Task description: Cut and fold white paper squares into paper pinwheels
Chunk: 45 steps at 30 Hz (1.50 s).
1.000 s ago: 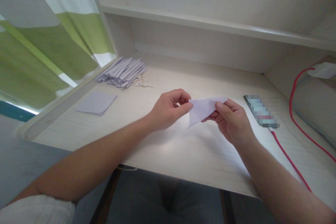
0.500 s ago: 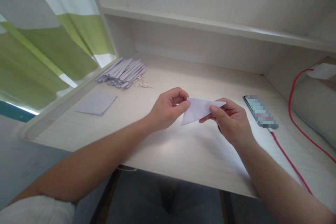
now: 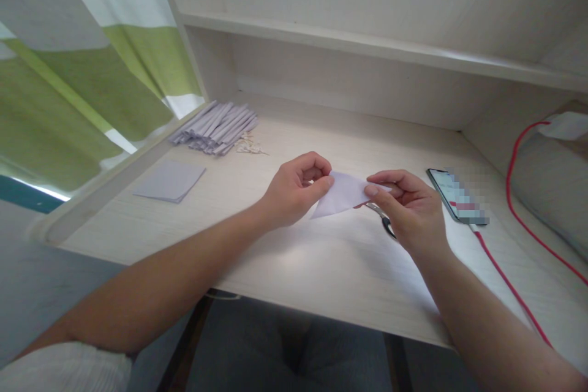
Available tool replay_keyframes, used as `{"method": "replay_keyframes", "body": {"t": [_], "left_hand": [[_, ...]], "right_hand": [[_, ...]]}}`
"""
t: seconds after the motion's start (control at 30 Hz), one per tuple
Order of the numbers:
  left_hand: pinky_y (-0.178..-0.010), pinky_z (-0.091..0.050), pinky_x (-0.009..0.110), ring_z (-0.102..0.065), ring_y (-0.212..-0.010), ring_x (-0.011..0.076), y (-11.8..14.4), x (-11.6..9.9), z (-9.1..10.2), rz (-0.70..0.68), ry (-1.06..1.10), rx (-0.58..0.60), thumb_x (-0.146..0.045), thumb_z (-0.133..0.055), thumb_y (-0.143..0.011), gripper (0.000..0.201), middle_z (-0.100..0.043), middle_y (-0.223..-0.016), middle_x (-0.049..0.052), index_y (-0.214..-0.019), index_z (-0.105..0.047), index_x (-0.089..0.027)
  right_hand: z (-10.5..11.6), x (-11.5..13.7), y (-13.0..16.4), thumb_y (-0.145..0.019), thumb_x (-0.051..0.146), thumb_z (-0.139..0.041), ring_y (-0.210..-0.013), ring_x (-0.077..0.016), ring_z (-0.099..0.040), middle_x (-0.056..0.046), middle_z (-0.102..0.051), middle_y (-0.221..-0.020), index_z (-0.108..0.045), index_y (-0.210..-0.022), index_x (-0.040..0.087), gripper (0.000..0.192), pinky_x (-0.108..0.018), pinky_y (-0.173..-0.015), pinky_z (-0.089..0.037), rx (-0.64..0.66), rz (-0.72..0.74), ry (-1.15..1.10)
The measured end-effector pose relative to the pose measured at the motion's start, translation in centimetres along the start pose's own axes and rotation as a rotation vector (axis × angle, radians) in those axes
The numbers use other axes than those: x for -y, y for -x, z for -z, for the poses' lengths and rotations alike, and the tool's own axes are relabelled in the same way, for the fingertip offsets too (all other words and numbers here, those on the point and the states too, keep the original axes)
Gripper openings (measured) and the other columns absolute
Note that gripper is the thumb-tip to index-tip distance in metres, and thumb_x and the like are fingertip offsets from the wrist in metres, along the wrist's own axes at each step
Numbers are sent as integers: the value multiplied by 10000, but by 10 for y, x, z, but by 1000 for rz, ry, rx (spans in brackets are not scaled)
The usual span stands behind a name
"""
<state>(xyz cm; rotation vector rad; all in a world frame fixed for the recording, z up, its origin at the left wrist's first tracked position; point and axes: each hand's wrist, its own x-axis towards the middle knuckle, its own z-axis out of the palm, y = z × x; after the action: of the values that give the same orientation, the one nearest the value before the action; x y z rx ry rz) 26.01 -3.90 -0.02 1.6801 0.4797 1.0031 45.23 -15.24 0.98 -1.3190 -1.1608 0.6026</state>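
both hands meet over the middle of a pale, wood-grain laminate worktop [image 3: 298, 269], pinching a thin white sheet of paper folded into a flat triangle [image 3: 342, 195]. the left hand [image 3: 294, 187] is curled, thumb and forefinger nipping the triangle's left corner, while the right hand [image 3: 408, 205] grips its right corner between thumb and fingers; the paper is lifted just off the worktop, its lower point dipping toward the person. just under the right hand, a slim metal object with a rounded dark end [image 3: 384, 222] lies on the surface (too hidden to tell what it is). just right of the right hand rests a flat, glossy phone [image 3: 457, 196], with a thin red cable [image 3: 505, 278] running from its near end along the worktop. well to the left of the left hand lies a small, smooth stack of pale lilac square sheets [image 3: 169, 180], and beyond it, further from the hands, a loose heap of narrow rolled paper strips [image 3: 218, 125] in the same pale tone, with a few short cream-coloured bits [image 3: 248, 145] beside it. far left hangs a soft curtain in green and white bands [image 3: 82, 73].
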Motion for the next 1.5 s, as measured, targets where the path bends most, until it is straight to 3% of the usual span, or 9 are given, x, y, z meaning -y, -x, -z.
{"method": "replay_keyframes", "body": {"t": [0.23,0.43,0.7,0.97,1.2,1.3,1.4,1.5], "left_hand": [[-639,-490,241,-642,-718,130,-2,3,0,53,118,22,-313,-787,-839,205,-700,-809,12,-918,-659,-173],[-612,-549,252,-673,-675,137,-1,3,-3,220,240,241,-416,-789,-868,311,-735,-815,62,-932,-721,-119],[-537,-528,199,-643,-554,88,-2,2,1,147,215,233,-393,-734,-937,268,-675,-711,2,-906,-687,-131],[-407,-375,190,-526,-429,69,1,-1,1,142,88,232,-407,-665,-974,235,-646,-659,-33,-1006,-634,-177],[-588,-402,229,-553,-650,102,5,-1,-3,24,-207,284,-320,-655,-946,142,-622,-742,-21,-917,-706,-191],[-605,-403,241,-566,-692,116,4,0,-3,55,-184,249,-363,-702,-912,179,-654,-795,-6,-945,-717,-188],[-561,-383,236,-537,-623,106,2,-1,-2,138,-144,211,-383,-731,-883,216,-632,-712,-14,-853,-703,-171],[-554,-381,232,-517,-594,99,1,-5,0,138,-165,188,-356,-714,-888,207,-613,-659,-23,-800,-702,-169]], "right_hand": [[-4,1,4,-862,319,-852,-693,-213,-760,-10,-760,-770,-753,-964,287,145,-359,-675,-640,-53,44,20],[-4,-3,1,-836,291,-868,-658,-205,-773,2,-762,-760,-748,-937,254,161,-323,-614,-637,-109,104,15],[2,0,0,-853,300,-858,-698,-228,-797,-20,-799,-783,-769,-999,254,177,-346,-651,-654,-13,77,10],[4,0,-3,-845,286,-864,-712,-214,-776,-29,-796,-795,-763,-933,254,137,-342,-685,-630,-30,75,13],[6,-8,-3,-907,364,-799,-710,-165,-657,-21,-752,-813,-802,-913,240,124,-297,-620,-494,198,86,208],[3,-11,0,-919,350,-787,-680,-146,-617,-5,-733,-782,-802,-880,244,114,-288,-606,-455,138,110,211],[0,-12,1,-908,340,-799,-686,-149,-630,-6,-745,-788,-804,-875,247,99,-290,-628,-476,34,116,144],[-1,-10,1,-895,329,-812,-698,-153,-640,-12,-756,-796,-810,-874,245,87,-289,-636,-488,-44,140,124]]}}
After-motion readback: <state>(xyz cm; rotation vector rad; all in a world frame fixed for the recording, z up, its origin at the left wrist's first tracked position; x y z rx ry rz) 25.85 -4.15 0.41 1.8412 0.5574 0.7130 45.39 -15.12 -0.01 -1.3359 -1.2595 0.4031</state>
